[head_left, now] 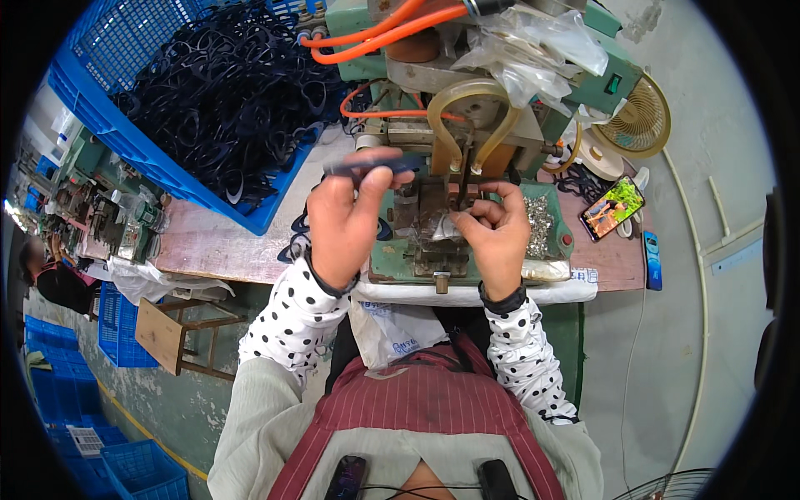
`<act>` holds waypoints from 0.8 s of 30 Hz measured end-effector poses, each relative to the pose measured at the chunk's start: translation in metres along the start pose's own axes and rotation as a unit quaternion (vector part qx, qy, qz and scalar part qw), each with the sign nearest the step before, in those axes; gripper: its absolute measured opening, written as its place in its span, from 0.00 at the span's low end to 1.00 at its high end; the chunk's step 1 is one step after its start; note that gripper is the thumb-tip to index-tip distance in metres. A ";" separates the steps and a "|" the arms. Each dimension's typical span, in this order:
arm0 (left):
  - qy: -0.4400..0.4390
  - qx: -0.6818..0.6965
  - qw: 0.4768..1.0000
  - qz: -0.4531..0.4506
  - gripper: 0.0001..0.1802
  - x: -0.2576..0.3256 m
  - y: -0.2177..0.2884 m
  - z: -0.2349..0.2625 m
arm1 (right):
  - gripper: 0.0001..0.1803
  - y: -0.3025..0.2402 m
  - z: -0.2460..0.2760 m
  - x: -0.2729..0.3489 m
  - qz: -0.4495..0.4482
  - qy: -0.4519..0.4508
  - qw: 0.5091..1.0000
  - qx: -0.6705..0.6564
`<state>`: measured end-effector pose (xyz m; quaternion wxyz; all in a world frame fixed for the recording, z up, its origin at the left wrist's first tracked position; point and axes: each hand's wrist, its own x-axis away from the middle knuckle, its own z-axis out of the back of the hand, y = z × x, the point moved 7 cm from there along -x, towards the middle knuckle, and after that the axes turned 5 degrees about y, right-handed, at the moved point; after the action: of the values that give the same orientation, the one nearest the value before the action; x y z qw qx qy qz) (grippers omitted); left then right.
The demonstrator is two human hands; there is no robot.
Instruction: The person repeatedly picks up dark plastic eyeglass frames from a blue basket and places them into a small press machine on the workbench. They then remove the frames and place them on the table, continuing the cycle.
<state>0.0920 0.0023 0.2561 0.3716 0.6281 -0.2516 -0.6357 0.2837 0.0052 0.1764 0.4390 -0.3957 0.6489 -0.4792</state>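
Two hands work at a green bench machine point(467, 208): the left hand point(346, 221) pinches a dark blue strap point(371, 165) just left of it, the right hand point(496, 233) apparently grips a small metal piece point(443, 227) near its clamp.

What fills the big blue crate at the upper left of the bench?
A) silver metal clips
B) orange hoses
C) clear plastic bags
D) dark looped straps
D: the blue crate is heaped with dark looped straps, like the one that the left hand holds.
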 end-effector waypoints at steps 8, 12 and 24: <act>-0.230 -0.081 0.895 -0.373 0.21 0.092 0.017 -0.061 | 0.22 0.016 0.055 -0.023 0.082 0.054 0.991 0.096; -0.247 -0.083 0.888 -0.379 0.21 0.089 0.005 -0.069 | 0.15 0.053 0.154 -0.042 0.087 0.177 0.895 0.401; -0.249 -0.091 0.890 -0.371 0.20 0.093 0.004 -0.067 | 0.09 0.082 0.148 -0.033 0.150 0.055 0.844 0.512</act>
<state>0.1645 -0.0630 0.1967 0.0893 0.4604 -0.0250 -0.8829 0.4261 0.0140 0.0804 0.6094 0.0147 0.3856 -0.6926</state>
